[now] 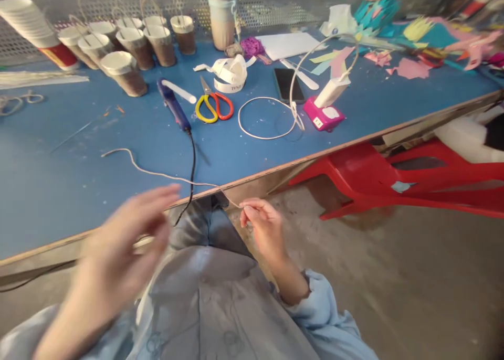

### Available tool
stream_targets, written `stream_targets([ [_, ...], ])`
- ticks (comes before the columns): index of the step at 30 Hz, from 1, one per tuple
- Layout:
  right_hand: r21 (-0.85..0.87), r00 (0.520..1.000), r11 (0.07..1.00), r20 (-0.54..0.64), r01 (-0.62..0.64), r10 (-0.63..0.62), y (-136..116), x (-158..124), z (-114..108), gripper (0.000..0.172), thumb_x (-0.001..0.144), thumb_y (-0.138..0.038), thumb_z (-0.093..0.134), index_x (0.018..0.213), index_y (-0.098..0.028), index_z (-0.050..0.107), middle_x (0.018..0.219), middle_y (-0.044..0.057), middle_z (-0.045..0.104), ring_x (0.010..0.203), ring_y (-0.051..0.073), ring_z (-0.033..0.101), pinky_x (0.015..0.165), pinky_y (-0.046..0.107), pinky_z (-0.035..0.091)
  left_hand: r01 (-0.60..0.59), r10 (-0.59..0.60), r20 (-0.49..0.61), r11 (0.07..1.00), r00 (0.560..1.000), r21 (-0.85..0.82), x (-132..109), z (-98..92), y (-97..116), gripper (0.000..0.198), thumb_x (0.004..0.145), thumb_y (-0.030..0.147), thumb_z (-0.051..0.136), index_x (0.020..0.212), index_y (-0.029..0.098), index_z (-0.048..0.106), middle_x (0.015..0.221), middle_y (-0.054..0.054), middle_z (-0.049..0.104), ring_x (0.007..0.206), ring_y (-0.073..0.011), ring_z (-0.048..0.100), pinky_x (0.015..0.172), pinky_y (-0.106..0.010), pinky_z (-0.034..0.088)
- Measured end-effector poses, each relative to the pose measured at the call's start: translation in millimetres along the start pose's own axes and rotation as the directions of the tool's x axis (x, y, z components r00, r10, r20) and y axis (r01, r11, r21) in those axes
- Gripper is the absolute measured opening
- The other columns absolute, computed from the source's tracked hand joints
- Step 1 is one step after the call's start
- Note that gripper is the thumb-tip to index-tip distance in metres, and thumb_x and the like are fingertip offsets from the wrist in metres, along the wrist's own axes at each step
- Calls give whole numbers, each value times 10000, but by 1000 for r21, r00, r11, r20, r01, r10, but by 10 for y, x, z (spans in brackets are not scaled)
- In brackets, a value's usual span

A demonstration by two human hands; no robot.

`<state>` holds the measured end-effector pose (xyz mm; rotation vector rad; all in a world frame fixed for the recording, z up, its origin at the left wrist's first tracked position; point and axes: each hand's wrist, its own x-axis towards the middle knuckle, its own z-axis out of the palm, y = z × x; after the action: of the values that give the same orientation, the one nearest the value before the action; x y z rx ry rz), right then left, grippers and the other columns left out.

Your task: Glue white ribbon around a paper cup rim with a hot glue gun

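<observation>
Between the thumb and fingers of my right hand (263,226) is the end of a thin beige cord (157,175). From there the cord runs up over the table's edge and lies in a loose wave on the blue top, crossing the black cable of a blue glue gun (173,104). My left hand (126,239) is raised in front of the table edge, smeared by motion, its thumb apart from the fingers and nothing visible in it. Scissors (214,106) with one yellow and one red handle lie beyond the cord.
Brown-wrapped paper cups (126,74) with cord handles stand at the back left. White ribbon (231,74), a phone (289,84), a white cable (260,138) and a magenta power adapter (323,115) lie on the table (98,192). A red plastic chair (354,176) is at right.
</observation>
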<state>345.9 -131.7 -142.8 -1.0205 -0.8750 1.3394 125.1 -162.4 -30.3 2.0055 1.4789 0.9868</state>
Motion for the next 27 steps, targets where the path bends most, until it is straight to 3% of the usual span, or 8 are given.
stream_targets([
  [3,-168,995,982,65,82,-72,-54,-79,32,58,840,-234,659,807,-228,707,844,-5,657,574,87,543,515,230,451,101,-59,172,965,983,-244,80,582,56,459,880,153,510,1327,257,521,1331,-100,574,761,-120,624,635,-247,537],
  [5,-256,988,957,108,139,-115,-87,-115,31,71,860,-222,647,834,-243,709,851,2,657,672,113,587,580,238,479,245,-170,254,921,952,-302,142,844,-30,443,873,194,533,1316,193,534,1079,-95,690,647,-113,599,564,-227,503],
  [7,-315,977,928,132,199,-165,-110,-132,11,90,875,-207,635,862,-256,710,860,12,659,767,139,614,641,252,500,308,-221,272,888,937,-341,164,985,-119,325,864,224,552,1172,161,633,885,-61,709,637,-121,594,580,-222,487],
  [11,-410,963,872,156,266,-220,-130,-109,-29,94,871,-188,641,853,-255,704,843,12,652,723,133,598,624,251,490,338,-253,255,861,933,-381,119,1025,-198,176,865,268,558,860,161,698,716,-20,665,612,-115,558,573,-210,441],
  [20,-306,947,933,309,190,-92,-112,10,14,79,900,-219,588,843,-237,639,840,4,591,696,124,536,601,243,429,463,-397,238,785,886,-412,76,970,-201,229,854,323,542,769,155,673,611,15,549,545,-97,438,500,-194,355],
  [23,-294,918,942,396,160,-33,-106,4,13,113,925,-276,547,841,-228,605,842,7,556,726,134,513,637,255,413,459,-416,195,791,888,-405,46,1008,-195,218,832,292,537,688,155,626,573,27,496,526,-88,405,484,-186,335],
  [27,-305,849,939,528,157,30,-135,23,-75,190,951,-325,489,807,-216,548,810,10,508,733,145,483,659,276,391,369,-351,114,870,929,-327,-26,1096,-166,176,802,226,548,642,160,585,507,55,413,465,-66,329,454,-180,284],
])
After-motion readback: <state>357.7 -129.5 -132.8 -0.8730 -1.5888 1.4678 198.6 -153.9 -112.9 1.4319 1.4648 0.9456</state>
